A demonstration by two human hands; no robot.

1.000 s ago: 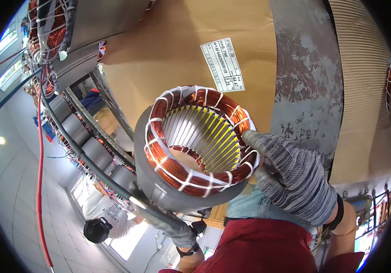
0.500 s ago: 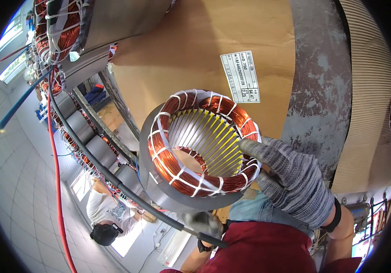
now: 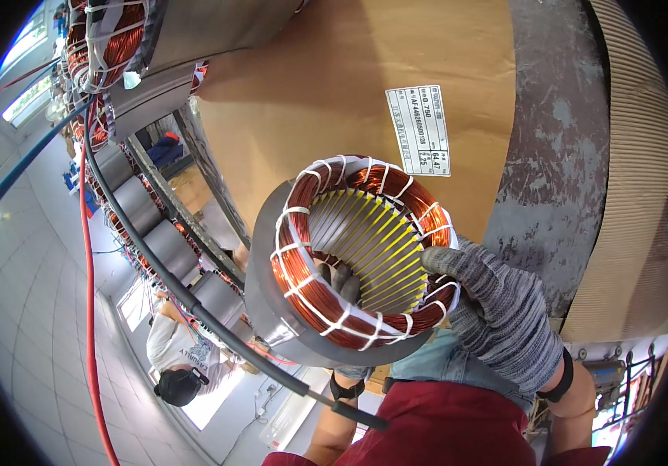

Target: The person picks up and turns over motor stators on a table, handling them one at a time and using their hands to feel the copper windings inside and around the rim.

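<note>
- Wound stator (image 3: 376,260): at frame centre, tilted, bore facing the camera; brown sheet (image 3: 295,101) behind it toward 12 o'clock.
- Right hand (image 3: 509,311), gloved: gripping the winding ring (image 3: 305,287) between 3 and 4 o'clock, thumb at its inner edge, fingers largely hidden.
- Left hand (image 3: 339,282), gloved: comes from 6 o'clock; fingers show inside the bore near 7–8 o'clock. Palm hidden; cannot tell whether it grips.
- Step, judged: two-handed handling of the stator.
- Next move, judged: calls for steady support, without dragging on the lacing.
</note>
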